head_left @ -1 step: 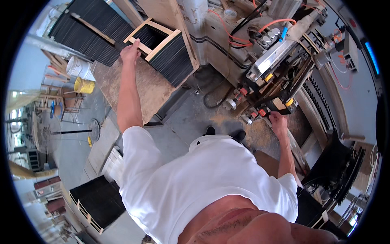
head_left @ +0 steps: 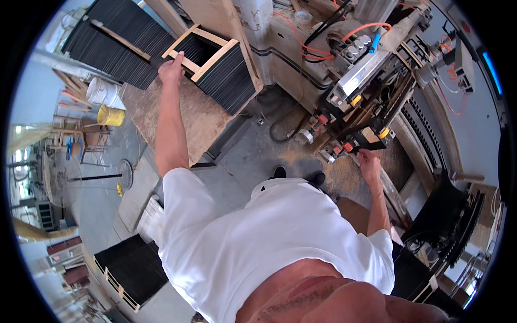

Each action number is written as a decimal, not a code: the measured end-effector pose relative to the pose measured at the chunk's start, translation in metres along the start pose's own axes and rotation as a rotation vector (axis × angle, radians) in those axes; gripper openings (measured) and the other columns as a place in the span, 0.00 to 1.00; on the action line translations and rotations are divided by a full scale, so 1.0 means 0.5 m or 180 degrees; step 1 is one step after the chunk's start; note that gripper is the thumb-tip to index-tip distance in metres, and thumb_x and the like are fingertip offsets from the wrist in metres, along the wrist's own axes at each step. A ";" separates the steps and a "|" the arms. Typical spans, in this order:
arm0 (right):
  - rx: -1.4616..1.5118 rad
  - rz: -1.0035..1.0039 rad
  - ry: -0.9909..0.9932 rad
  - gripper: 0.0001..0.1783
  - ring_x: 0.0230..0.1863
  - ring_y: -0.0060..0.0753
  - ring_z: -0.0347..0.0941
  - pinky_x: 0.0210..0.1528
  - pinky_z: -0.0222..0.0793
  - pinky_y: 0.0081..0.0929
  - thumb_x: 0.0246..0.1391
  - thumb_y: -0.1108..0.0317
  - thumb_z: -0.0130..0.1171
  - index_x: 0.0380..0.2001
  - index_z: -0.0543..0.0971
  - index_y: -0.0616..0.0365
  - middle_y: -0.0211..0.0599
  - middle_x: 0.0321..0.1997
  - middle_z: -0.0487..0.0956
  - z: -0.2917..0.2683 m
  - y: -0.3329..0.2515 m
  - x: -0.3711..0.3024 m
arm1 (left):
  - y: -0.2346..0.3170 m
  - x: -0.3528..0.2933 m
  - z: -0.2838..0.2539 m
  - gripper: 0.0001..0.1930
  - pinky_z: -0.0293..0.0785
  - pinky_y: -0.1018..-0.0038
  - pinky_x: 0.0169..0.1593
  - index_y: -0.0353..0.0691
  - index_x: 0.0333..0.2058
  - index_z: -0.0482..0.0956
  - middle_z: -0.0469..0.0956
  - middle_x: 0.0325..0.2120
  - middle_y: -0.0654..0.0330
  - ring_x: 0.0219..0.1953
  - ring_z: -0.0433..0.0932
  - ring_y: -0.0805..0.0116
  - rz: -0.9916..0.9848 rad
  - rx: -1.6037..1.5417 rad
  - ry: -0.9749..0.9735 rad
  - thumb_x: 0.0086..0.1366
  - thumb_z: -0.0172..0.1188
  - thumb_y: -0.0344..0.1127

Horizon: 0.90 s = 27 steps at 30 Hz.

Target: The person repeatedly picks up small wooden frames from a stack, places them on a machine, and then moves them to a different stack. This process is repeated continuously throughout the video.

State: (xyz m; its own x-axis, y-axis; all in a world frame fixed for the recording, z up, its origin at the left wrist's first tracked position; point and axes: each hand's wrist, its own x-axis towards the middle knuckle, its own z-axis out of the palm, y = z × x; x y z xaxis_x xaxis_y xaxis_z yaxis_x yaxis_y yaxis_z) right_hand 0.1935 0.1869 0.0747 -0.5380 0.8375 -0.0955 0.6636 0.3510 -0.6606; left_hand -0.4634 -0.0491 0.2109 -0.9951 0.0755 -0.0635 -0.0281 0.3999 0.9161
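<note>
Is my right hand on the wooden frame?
No, the left hand is on the wooden frame; the right hand is beside the machine.

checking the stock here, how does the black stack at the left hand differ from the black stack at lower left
The black stack at the left hand has a pale wooden frame on top, around a dark opening; the lower-left stack shows a flat black top, with pale wood strips along one side.
The left hand touches the first stack's frame; no hand touches the lower-left stack.
Both combine black with pale wood.
</note>
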 end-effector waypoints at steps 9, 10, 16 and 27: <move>0.0065 0.0337 0.0210 0.13 0.38 0.31 0.80 0.43 0.74 0.27 0.54 0.72 0.59 0.42 0.80 0.66 0.43 0.37 0.82 0.077 0.050 -0.133 | 0.079 -0.215 0.041 0.28 0.71 0.57 0.51 0.39 0.45 0.81 0.80 0.41 0.45 0.44 0.77 0.46 0.3260 0.2221 -0.0508 0.49 0.70 0.51; 0.0169 0.0369 0.0208 0.14 0.38 0.32 0.80 0.43 0.74 0.27 0.54 0.71 0.60 0.43 0.79 0.66 0.44 0.37 0.82 0.076 0.044 -0.137 | 0.083 -0.213 0.051 0.27 0.72 0.58 0.50 0.40 0.45 0.81 0.80 0.39 0.46 0.43 0.78 0.47 0.2917 0.2354 -0.0661 0.49 0.70 0.49; 0.0290 0.0602 0.0514 0.13 0.39 0.41 0.81 0.42 0.74 0.32 0.52 0.68 0.59 0.42 0.80 0.56 0.45 0.35 0.83 0.063 0.074 -0.215 | 0.075 -0.188 0.088 0.24 0.74 0.62 0.49 0.44 0.47 0.80 0.81 0.40 0.51 0.44 0.79 0.52 0.2337 0.2381 -0.0798 0.50 0.69 0.45; -0.0353 -0.0049 0.1754 0.15 0.48 0.49 0.74 0.50 0.71 0.37 0.49 0.71 0.62 0.43 0.79 0.58 0.42 0.45 0.80 -0.249 -0.050 -0.478 | 0.052 -0.268 0.144 0.28 0.72 0.67 0.52 0.30 0.53 0.72 0.79 0.43 0.47 0.46 0.78 0.56 0.3105 0.0802 -0.0356 0.57 0.65 0.41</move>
State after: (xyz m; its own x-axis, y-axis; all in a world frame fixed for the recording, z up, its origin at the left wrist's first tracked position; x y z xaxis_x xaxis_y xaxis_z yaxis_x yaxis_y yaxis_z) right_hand 0.3702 0.0298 0.2066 -0.2168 0.9164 0.3365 0.7245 0.3821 -0.5737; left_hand -0.3239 0.0169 0.2150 -0.5584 0.5520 0.6193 0.8258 0.2983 0.4787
